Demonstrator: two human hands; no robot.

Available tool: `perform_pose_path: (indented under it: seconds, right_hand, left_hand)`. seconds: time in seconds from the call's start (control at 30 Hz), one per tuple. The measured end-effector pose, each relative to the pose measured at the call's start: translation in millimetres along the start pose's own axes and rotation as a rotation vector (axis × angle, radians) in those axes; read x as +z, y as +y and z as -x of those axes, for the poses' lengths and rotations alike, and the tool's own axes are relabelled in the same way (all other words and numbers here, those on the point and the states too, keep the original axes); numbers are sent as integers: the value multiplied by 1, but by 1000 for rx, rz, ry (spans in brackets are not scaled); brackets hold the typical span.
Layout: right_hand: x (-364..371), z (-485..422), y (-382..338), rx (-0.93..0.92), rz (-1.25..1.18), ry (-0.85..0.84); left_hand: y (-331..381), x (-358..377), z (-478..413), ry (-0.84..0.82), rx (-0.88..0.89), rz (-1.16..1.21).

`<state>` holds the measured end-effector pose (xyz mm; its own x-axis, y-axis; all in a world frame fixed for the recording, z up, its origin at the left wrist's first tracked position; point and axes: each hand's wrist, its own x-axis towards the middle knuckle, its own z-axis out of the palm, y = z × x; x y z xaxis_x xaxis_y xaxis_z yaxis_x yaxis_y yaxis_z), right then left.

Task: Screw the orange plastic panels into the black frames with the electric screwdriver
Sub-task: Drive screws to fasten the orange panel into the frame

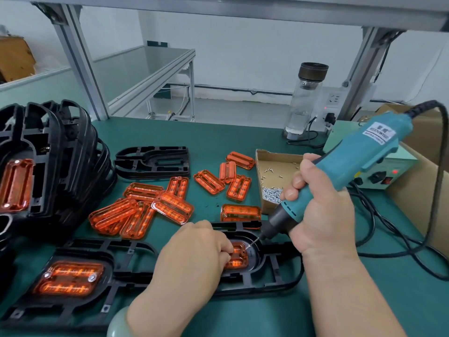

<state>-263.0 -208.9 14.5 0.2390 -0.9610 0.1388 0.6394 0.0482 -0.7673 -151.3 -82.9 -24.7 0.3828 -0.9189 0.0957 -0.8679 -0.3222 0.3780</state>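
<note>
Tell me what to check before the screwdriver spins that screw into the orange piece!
1. The orange panel sits in the black frame: ok.
2. The left hand holds the panel steady: ok.
3. The right hand grips the electric screwdriver: ok.
4. The screw sits on the screwdriver's tip: ok.
5. The screw is lined up with the panel's hole: cannot tell.
6. The left hand's fingers are apart from that tip: ok, though close.

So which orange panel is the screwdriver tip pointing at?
The orange panel under the left hand, seated in the near black frame; the electric screwdriver tip points at its right end.
</note>
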Motion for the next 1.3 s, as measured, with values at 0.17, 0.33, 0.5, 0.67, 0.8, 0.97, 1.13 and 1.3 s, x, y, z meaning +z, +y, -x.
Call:
perform_pose_path:
  seconds: [0.17,0.33,0.5,0.67,0.8,0.97,1.13,1.3]
  right_hand:
    - [3,4,2,-22,30,-64]
    - [4,6,5,-60,119,-85]
    - [5,7,6,-101,156,-98]
    - [6,8,5,-113,170,-125]
    - [10,12,7,-103,167,-212]
    - [15,18,8,-143,196,-407]
    - [17,20,8,-69,141,-547]
    - [17,20,7,-58,138,-522]
  left_hand:
    - [-1,2,0,19,10,2]
    - [-1,3,0,26,16,2]
    - [-1,3,-1,25,15,6]
    - [-1,3,-1,19,24,-2]
    - [1,3,-1,13,19,-18]
    - [3,2,-1,4,21,-79]
    - [6,2,-2,-11,25,-119]
    - [6,-1,-1,-14,20,-102]
